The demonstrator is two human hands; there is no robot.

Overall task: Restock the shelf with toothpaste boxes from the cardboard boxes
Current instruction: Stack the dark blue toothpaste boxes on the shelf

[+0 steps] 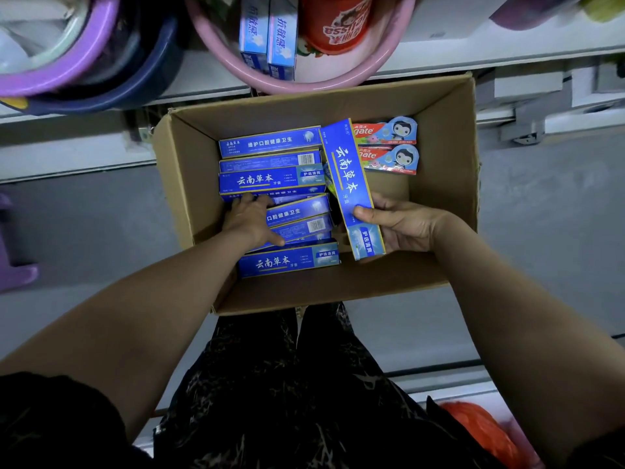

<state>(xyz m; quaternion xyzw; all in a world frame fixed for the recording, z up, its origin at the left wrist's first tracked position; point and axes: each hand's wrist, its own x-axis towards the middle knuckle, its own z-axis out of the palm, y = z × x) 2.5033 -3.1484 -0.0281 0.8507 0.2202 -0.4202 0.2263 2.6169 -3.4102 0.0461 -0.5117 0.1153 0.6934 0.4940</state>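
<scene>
Two bare hands reach into an open cardboard box (439,130) that stands on a grey floor at the foot of a shop shelf (507,38). The right hand (402,225) grasps one blue toothpaste box (345,170) near its lower end, thumb across the printed face, holding it lengthwise above the carton's right half. Its white lettering reads 云南草本, with 护齿清爽 on a paler panel near the thumb.

The left hand (248,220) lies on the pile of blue cartons (270,179) stacked in the left half of the box, fingers hooked over the far edge of one and thumb along its near side. These cartons carry the same 云南草本 name; some show the line 维护口腔健康卫生, and others show a white barcode.

Against the far right wall sit two red Colgate boxes (385,130), only the letters "gate" clear, each with a cartoon penguin.

On the shelf above, a pink basin (372,66) holds two pale blue boxes (267,32) marked 抗敏感 and a red tub (338,25) whose lettering I cannot read. A purple basin (67,72) is nested in a dark blue one (145,82) at left.
</scene>
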